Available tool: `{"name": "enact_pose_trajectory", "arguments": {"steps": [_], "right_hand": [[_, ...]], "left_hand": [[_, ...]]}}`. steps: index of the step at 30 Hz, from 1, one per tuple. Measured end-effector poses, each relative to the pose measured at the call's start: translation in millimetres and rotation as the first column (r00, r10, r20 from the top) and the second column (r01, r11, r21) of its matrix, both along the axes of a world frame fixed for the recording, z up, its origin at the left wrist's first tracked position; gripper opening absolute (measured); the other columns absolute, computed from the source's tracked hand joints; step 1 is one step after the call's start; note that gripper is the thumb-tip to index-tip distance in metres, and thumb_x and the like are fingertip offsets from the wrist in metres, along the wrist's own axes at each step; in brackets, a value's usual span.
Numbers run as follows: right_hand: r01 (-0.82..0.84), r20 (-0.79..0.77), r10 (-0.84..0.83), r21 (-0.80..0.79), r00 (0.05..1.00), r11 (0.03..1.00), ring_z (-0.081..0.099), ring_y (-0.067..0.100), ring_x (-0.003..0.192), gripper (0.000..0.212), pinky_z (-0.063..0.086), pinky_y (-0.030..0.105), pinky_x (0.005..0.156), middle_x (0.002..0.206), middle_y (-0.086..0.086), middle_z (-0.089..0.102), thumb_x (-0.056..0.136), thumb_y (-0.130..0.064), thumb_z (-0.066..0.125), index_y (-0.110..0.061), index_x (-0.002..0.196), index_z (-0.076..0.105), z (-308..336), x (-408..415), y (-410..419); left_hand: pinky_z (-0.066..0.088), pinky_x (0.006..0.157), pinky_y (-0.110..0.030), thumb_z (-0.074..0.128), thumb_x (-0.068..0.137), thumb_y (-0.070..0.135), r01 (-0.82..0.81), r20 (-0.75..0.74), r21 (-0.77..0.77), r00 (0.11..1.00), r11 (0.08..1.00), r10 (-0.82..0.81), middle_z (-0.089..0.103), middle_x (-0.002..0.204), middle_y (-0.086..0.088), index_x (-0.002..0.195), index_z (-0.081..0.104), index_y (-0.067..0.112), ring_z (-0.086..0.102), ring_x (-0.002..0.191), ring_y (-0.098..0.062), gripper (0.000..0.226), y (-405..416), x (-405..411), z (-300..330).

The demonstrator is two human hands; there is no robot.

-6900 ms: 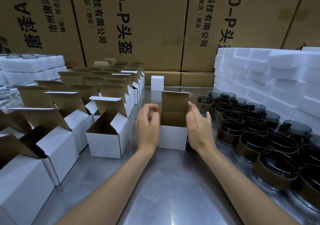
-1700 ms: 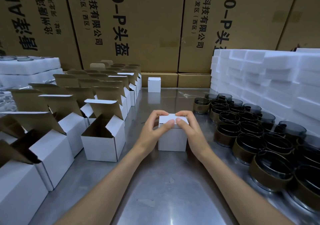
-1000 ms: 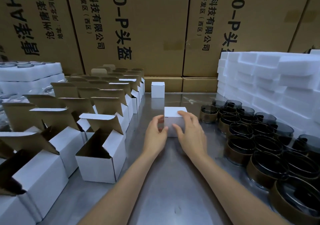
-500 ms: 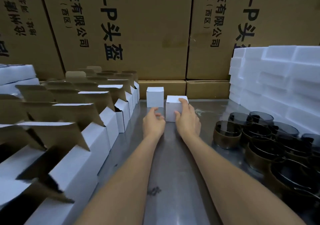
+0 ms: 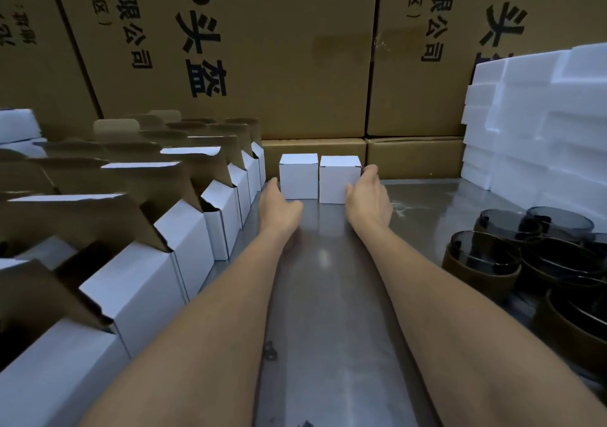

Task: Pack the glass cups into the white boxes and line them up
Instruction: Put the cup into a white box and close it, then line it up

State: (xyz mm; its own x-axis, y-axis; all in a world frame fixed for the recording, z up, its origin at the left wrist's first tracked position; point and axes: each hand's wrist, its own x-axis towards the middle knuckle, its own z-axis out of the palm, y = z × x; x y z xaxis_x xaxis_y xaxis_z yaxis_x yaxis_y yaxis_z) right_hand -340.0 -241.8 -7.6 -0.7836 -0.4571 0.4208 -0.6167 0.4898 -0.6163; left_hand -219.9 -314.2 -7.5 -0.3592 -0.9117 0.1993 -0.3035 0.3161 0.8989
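Lining up the second closed white box (image 5: 338, 182) is best done by nudging it softly until it sits straight and snug beside the first closed white box (image 5: 298, 177) at the far end of the metal table (image 5: 328, 295). The right hand (image 5: 368, 196) lies open with its fingers along the second box's right side, and the left hand (image 5: 279, 208) is open and holds nothing, just in front of the first box. Two boxes are closed, at least eight open white boxes (image 5: 184, 229) wait on the left, and about six dark glass cups (image 5: 486, 259) show on the right.
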Motion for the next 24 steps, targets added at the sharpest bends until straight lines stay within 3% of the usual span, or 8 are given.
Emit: {"name": "enact_pose_trajectory", "arguments": {"steps": [2,5,8,12,14,18,24], "right_hand": [[0.006,-0.041,-0.005,0.016,0.999,1.0,0.05,0.031,0.116,0.036,0.035,0.038,0.072,0.126,0.011,0.049,0.098,-0.026,0.05,-0.008,0.126,0.038,-0.2,-1.2,-2.9],[0.006,-0.061,-0.004,0.046,0.998,0.999,0.049,0.031,0.117,0.037,0.033,0.037,0.072,0.128,0.011,0.047,0.098,-0.028,0.05,-0.009,0.127,0.039,-0.3,-2.8,-4.5],[0.02,-0.072,-0.016,0.063,0.997,0.998,0.05,0.032,0.115,0.036,0.032,0.037,0.072,0.127,0.012,0.047,0.098,-0.029,0.049,-0.008,0.126,0.039,-0.5,-4.1,-4.9],[0.021,-0.045,-0.019,0.037,0.999,0.999,0.053,0.034,0.114,0.037,0.035,0.038,0.072,0.124,0.013,0.054,0.097,-0.027,0.053,-0.006,0.124,0.039,-0.1,-6.0,-6.3],[0.02,-0.034,-0.019,0.032,0.999,0.999,0.053,0.035,0.113,0.038,0.034,0.037,0.071,0.124,0.015,0.056,0.096,-0.026,0.053,-0.006,0.124,0.038,0.2,-6.1,-6.9],[0.013,-0.031,-0.011,0.058,0.999,0.998,0.056,0.039,0.109,0.04,0.034,0.037,0.07,0.121,0.017,0.058,0.097,-0.025,0.051,-0.006,0.128,0.034,0.3,-5.3,-5.5],[-0.004,-0.042,0.008,0.087,0.999,0.996,0.057,0.038,0.109,0.038,0.033,0.036,0.07,0.121,0.017,0.059,0.097,-0.025,0.049,-0.008,0.129,0.036,1.4,-4.2,-4.9]], "left_hand": [[0.047,0.096,-0.035,0.061,0.087,0.006,-0.017,0.005,-0.007,1.0,1.0,0.017,0.047,0.138,-0.005,0.14,0.037,0.016,0.046,0.126,-0.026,0.059,-1.4,-1.7,0.2],[0.046,0.083,-0.029,0.059,0.088,0.006,-0.009,-0.003,-0.039,1.0,0.999,0.009,0.048,0.134,-0.006,0.137,0.04,0.018,0.047,0.12,-0.023,0.053,0.1,-3.1,-1.4],[0.043,0.082,-0.026,0.054,0.09,0.007,-0.006,0.024,-0.077,1.0,0.997,0.008,0.043,0.142,-0.005,0.14,0.041,0.018,0.048,0.118,-0.019,0.053,-0.4,-2.6,-3.0],[0.042,0.078,-0.021,0.049,0.088,0.01,0.052,0.099,-0.141,0.994,0.989,-0.038,0.037,0.14,0.002,0.13,0.054,0.025,0.046,0.092,-0.008,0.045,-2.4,-2.5,-7.1],[0.045,0.084,-0.028,0.048,0.085,0.011,0.09,0.143,-0.139,0.987,0.986,-0.07,0.036,0.137,0.003,0.127,0.055,0.028,0.051,0.098,-0.014,0.046,-2.8,-2.8,-8.5],[0.034,0.086,-0.027,0.048,0.086,0.012,0.13,0.2,-0.132,0.974,0.983,-0.102,0.034,0.142,0.003,0.134,0.05,0.029,0.044,0.122,-0.019,0.051,-2.9,-5.6,-8.6],[0.034,0.099,-0.033,0.049,0.087,0.014,0.156,0.245,-0.138,0.962,0.978,-0.119,0.032,0.148,0.003,0.139,0.044,0.031,0.037,0.133,-0.02,0.055,-2.1,-6.8,-7.4]]}}
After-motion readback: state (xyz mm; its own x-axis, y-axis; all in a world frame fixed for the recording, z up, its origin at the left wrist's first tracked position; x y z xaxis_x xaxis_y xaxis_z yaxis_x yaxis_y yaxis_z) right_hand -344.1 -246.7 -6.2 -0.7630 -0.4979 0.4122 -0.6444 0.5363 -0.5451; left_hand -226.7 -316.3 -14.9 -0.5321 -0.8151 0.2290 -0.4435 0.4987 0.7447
